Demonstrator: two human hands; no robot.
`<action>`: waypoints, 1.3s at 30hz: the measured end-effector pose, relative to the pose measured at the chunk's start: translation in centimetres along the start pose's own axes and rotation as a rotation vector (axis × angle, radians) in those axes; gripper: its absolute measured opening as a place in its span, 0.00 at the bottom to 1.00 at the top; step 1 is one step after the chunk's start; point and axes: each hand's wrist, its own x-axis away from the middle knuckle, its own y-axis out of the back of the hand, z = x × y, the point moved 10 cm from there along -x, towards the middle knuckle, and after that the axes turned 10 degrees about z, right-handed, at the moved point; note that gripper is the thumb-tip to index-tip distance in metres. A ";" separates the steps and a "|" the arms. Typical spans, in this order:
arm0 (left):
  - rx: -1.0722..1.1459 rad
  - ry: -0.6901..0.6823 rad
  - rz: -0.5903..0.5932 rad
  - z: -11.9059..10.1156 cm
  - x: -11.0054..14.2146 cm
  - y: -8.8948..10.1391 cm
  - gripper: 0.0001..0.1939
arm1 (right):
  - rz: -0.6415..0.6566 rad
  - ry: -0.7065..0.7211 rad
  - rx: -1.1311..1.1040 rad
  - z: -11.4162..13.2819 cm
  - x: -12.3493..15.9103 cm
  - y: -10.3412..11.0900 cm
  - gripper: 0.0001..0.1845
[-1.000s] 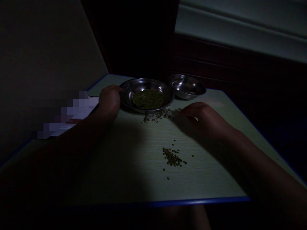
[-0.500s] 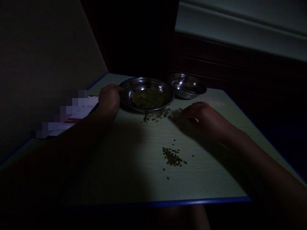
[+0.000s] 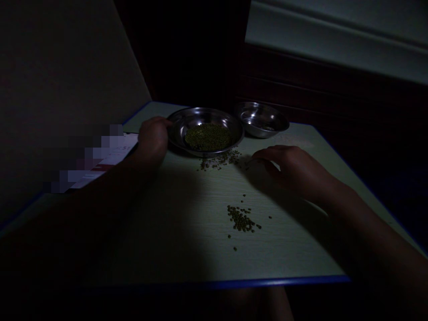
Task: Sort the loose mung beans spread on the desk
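- left hand [image 3: 153, 139] clenched on the rim of the steel plate [image 3: 178, 133], which holds green beans [image 3: 207, 137]
- right hand [image 3: 287, 168] open, released, near spilled beans [image 3: 219, 159] on the table [image 3: 187, 254]
- second bean pile [image 3: 240, 219] lies nearer the edge
- steel bowl [image 3: 261, 121] sits behind the plate

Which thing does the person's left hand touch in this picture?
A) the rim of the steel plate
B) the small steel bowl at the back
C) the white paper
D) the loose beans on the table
A. The left hand curls onto the rim of the steel plate that holds the green beans.
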 end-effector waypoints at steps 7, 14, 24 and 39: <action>-0.037 0.001 0.011 -1.0 0.7 0.1 0.08 | 0.066 -0.058 -0.016 -0.6 -0.2 -0.5 0.26; 0.025 0.011 -0.006 -0.6 0.6 0.1 0.06 | 0.069 0.029 -0.109 0.1 0.2 -0.1 0.22; 0.015 0.039 -0.009 -1.1 1.2 0.1 0.06 | 0.011 -0.153 0.090 -2.1 -0.7 -0.8 0.25; 0.030 0.016 -0.014 -1.2 1.1 0.2 0.04 | 0.141 -0.079 -0.032 -1.0 0.4 -0.6 0.23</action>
